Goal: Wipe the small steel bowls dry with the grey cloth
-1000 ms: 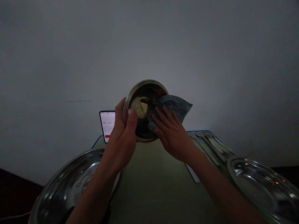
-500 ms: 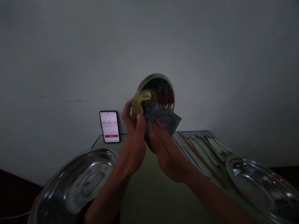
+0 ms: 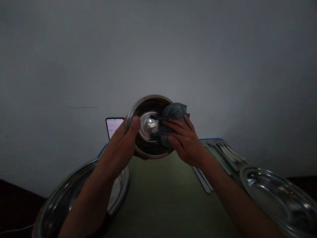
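Nearest, a large, round, shiny steel basin [image 3: 58, 198] is crossed by the left forearm, and could be jolted if that arm were dropped. At the right, a shallow, oval, bright metal dish [image 3: 269, 195] is set on the pale green tabletop [image 3: 158, 191].

Above the table, a round, polished steel bowl [image 3: 148, 130] is held up by its left side in the left hand [image 3: 122, 140], the thumb hooked over the rim. By the right hand [image 3: 184, 140], its fingers outstretched, a grey-green cloth with checked mesh edging [image 3: 174, 112] is held against the bowl's inner right wall. Because the bowl is gripped at one side only, it could be twisted loose by too hard a push; the cloth could be snagged or dropped, being only loosely covered.

The bowl's mouth is turned back toward the wearer; being round, no long axis is given across it.

Beyond, slender metal and white-handled cutlery [image 3: 232, 155] is laid at the right, and a black-framed, lit phone [image 3: 113, 127] is partly hidden by the left hand.
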The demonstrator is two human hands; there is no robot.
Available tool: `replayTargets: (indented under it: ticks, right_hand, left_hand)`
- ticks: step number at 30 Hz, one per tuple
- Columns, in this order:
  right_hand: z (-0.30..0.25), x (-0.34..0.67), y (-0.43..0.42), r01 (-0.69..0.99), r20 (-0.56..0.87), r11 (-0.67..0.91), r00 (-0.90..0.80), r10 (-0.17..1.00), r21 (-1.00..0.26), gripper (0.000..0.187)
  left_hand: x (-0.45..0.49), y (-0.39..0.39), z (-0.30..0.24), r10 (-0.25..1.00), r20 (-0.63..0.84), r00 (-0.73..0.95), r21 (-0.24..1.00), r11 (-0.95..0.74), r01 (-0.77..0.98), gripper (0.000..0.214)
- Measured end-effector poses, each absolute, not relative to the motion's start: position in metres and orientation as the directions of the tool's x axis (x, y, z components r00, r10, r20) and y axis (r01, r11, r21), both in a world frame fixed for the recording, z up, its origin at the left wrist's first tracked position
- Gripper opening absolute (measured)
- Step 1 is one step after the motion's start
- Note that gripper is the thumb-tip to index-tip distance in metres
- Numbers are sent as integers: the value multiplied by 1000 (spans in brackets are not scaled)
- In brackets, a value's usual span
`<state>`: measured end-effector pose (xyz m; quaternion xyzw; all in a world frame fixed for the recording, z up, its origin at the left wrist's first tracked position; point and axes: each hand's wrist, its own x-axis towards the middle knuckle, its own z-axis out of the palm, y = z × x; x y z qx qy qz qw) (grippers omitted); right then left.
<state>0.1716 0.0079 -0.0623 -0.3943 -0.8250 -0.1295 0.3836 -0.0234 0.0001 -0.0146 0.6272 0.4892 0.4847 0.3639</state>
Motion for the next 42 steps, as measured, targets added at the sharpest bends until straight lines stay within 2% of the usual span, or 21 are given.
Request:
replayTargets:
  ticks: [3, 6, 7, 9, 11, 12, 15, 17, 19, 22, 27, 31, 34, 38, 40, 42]
  right_hand:
    - [-63, 174, 10, 650, 773, 740, -376, 511, -172, 30]
    - [-64, 169, 10, 676, 865, 700, -187, 465, -230, 16]
    - [-65, 167, 9, 702, 886, 665, -105, 452, -256, 21]
    - [-67, 164, 10, 719, 891, 604, 46, 453, -344, 47]
    - [-68, 163, 11, 693, 850, 563, 143, 506, -451, 68]
    - [-68, 163, 12, 676, 819, 540, 170, 548, -502, 72]
    - [-67, 167, 13, 658, 713, 444, 207, 670, -609, 62]
    - [-64, 170, 12, 664, 667, 391, 222, 711, -638, 51]
    - [-60, 173, 10, 694, 650, 362, 202, 732, -623, 41]
    - [-58, 174, 6, 756, 664, 381, 93, 742, -532, 30]
    - [-63, 163, 2, 775, 711, 514, -123, 693, -367, 28]
    - [-66, 156, 1, 793, 719, 483, -84, 690, -371, 24]
    - [-65, 160, 3, 779, 703, 419, 38, 711, -466, 21]
    - [-62, 172, 10, 662, 650, 373, 231, 723, -650, 29]
    - [-62, 175, 14, 552, 606, 376, 320, 728, -744, 35]
    - [-62, 175, 19, 364, 535, 408, 393, 748, -837, 37]
  left_hand:
    - [-31, -1, -14, 971, 219, 95, 927, -237, 291, 54]
    - [-35, -1, -12, 962, 247, 119, 909, -272, 314, 51]
    - [-36, -1, -12, 958, 256, 126, 902, -284, 324, 51]
    - [-34, -2, -11, 946, 295, 138, 883, -325, 340, 50]
    - [-30, -3, -11, 924, 350, 155, 858, -383, 342, 47]
    - [-28, -4, -11, 910, 378, 171, 847, -415, 333, 46]
    - [-21, -7, -14, 882, 416, 221, 831, -468, 302, 45]
    - [-20, -8, -15, 880, 401, 253, 827, -467, 313, 45]
    - [-20, -10, -16, 880, 362, 306, 817, -458, 351, 45]
    - [-24, -12, -15, 868, 282, 409, 777, -457, 433, 44]
    - [-27, -17, -10, 835, 118, 538, 650, -475, 594, 42]
    - [-24, -19, -9, 841, 87, 534, 576, -480, 662, 46]
    - [-21, -18, -10, 825, 161, 541, 627, -509, 589, 41]
    - [-19, -13, -15, 834, 261, 487, 758, -489, 431, 42]
    - [-16, -10, -19, 850, 334, 407, 800, -485, 354, 44]
    - [-10, -6, -23, 842, 440, 313, 805, -524, 277, 44]
